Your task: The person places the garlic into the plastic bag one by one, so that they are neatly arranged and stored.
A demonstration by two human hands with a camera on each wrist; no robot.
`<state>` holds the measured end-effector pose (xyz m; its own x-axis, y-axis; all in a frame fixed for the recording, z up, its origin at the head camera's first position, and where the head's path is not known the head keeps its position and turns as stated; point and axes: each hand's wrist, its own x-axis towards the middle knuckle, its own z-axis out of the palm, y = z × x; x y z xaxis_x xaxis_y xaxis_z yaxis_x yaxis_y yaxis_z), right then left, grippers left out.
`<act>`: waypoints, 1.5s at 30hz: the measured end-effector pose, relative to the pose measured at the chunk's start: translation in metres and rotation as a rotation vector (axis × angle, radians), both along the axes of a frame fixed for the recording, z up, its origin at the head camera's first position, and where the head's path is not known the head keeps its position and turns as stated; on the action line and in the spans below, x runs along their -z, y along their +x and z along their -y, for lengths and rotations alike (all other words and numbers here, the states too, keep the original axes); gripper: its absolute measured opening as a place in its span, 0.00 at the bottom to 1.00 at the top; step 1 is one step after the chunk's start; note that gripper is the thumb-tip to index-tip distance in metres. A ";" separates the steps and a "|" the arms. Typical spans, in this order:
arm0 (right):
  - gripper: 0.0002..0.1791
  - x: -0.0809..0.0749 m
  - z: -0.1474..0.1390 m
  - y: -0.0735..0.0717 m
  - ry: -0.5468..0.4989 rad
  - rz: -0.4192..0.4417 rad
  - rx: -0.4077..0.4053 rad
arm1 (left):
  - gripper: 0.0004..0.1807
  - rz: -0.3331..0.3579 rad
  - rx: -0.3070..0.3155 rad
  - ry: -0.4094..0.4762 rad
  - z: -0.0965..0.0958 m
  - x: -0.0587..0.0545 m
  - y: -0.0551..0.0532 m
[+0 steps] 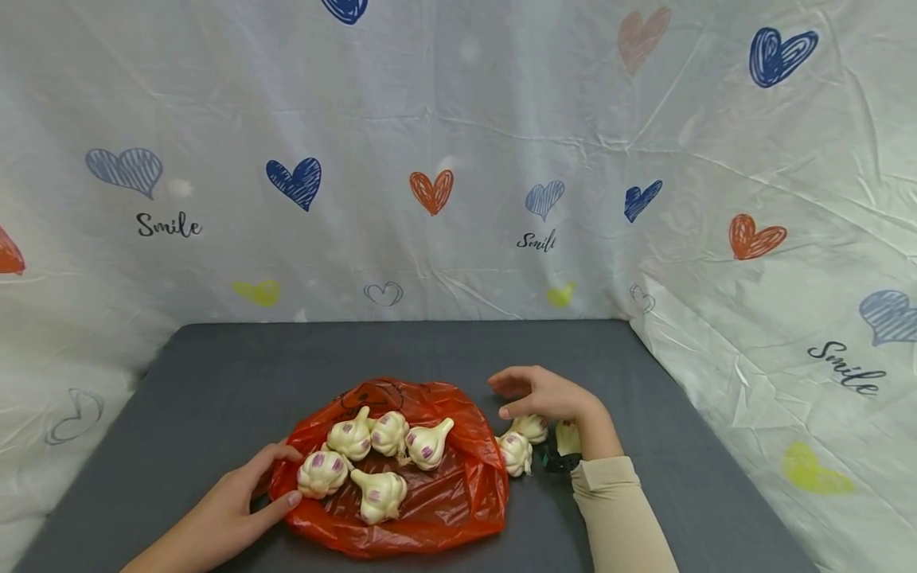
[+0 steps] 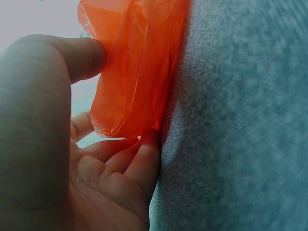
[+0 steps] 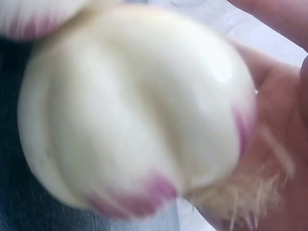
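Garlic bulb point(image 3: 134, 115) by the right grip point(image 1: 552, 394), red bag point(image 1: 481, 497) in the left grip point(image 1: 231, 500)

Looms close to the right wrist camera, purple-streaked, before the right grip's palm. Holds nothing with the right grip, thumb and fingers apart, just beside loose bulbs point(image 1: 514, 455) on the dark counter point(image 1: 466, 346). Pinches the bag's edge with the left grip, clamped between thumb and fingers. Carries five bulbs point(image 1: 349, 438) inside the bag, just right of the left grip. Hangs a heart-printed sheet point(image 1: 473, 135) beyond both grips.
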<state>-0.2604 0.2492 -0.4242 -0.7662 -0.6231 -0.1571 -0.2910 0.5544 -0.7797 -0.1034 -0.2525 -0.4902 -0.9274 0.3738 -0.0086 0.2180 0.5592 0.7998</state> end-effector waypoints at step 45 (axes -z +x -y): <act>0.35 0.010 -0.044 -0.006 -0.090 0.203 0.009 | 0.25 -0.024 -0.015 -0.032 -0.002 0.000 0.000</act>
<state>-0.2661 0.2933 -0.4337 -0.7302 -0.6349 -0.2524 -0.1186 0.4816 -0.8683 -0.1029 -0.2509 -0.4905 -0.9330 0.3599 0.0024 0.2286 0.5874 0.7763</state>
